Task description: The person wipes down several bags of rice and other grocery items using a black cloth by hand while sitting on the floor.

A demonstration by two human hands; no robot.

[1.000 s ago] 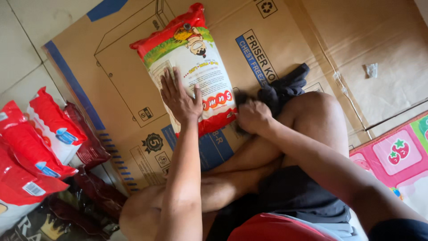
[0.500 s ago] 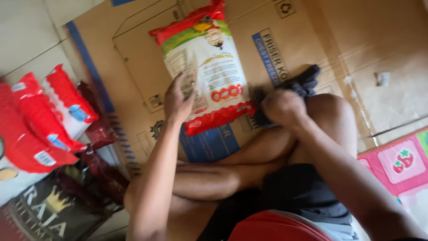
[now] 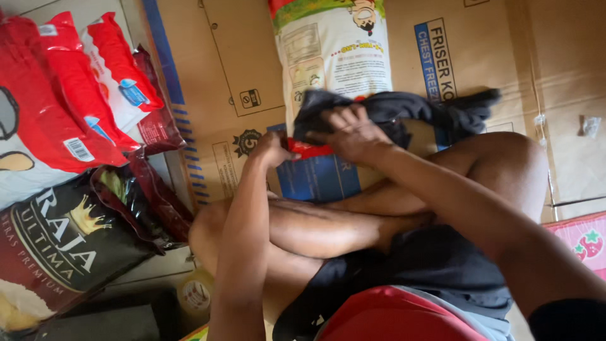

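Observation:
A white sack with red and green print lies flat on flattened brown cardboard in front of my crossed legs. My right hand grips a dark cloth and presses it on the sack's lower end. My left hand is closed on the sack's red bottom corner, just left of the cloth. The cloth's far end trails right toward my knee.
Red and white sacks are stacked at the left. Dark red sacks lie below them, near my left knee. A yellow-capped bottle stands by my leg. A pink mat with a strawberry picture shows at the right edge.
My right hand has brought the dark cloth from beside my knee onto the sack's lower end. My left hand slid from the sack's face down to its bottom corner.

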